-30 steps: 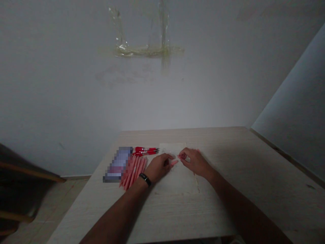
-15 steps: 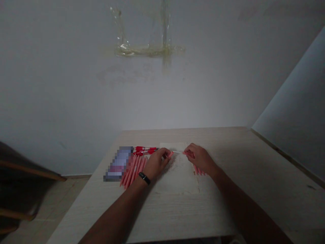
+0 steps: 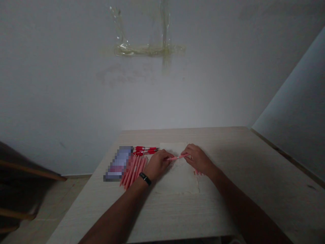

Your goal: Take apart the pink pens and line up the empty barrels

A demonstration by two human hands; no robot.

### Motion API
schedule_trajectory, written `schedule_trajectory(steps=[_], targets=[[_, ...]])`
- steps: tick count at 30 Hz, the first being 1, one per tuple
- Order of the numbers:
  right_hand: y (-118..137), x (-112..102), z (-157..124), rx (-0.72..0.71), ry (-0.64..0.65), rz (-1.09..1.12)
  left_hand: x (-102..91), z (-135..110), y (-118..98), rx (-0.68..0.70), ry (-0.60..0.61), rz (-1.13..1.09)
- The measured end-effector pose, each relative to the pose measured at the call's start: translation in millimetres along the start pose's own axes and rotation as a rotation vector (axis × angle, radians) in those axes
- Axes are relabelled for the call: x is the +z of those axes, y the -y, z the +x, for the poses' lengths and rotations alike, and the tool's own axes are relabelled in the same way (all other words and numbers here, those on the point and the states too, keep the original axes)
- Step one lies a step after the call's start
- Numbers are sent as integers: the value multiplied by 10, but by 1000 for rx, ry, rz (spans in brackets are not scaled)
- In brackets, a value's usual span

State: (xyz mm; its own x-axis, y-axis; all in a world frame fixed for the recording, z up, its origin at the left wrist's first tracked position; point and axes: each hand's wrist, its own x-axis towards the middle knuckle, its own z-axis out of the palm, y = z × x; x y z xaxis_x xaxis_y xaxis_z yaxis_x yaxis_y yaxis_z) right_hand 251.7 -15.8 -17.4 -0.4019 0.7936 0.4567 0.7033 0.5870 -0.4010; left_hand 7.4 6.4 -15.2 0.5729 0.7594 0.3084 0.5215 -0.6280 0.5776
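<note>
Pink pen [image 3: 182,156] in both hands [image 3: 158,163] [image 3: 198,158]

The head camera looked forward and down from above and well behind the left hand [image 3: 159,162] and right hand [image 3: 198,157].

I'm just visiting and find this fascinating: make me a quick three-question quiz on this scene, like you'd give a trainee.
1. Which wrist wears the black band?
2. True or false: the left hand and the right hand are on the same pink pen.
3. Fill in "nearer to" or "farther from": the red pens lie ____ the wall than the pile of pink pens.

Key: 1. Left. 2. True. 3. Nearer to.
</note>
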Motion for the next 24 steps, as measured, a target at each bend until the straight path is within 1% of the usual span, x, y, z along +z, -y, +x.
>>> schedule_trajectory(steps=[3, 8, 14, 19, 24], targets=[[52, 48, -10, -13, 27, 9, 20, 0, 5, 17, 25, -2], [83, 33, -12, -15, 20, 74, 12, 5, 0, 3, 19, -47], [97, 33, -25, 81, 31, 135, 7, 8, 13, 33, 20, -58], [85, -56, -33, 119, 13, 115, 11, 7, 50, 3, -19, -4], [70, -140, -5, 145, 44, 68, -18, 2, 33, -13, -5, 21]])
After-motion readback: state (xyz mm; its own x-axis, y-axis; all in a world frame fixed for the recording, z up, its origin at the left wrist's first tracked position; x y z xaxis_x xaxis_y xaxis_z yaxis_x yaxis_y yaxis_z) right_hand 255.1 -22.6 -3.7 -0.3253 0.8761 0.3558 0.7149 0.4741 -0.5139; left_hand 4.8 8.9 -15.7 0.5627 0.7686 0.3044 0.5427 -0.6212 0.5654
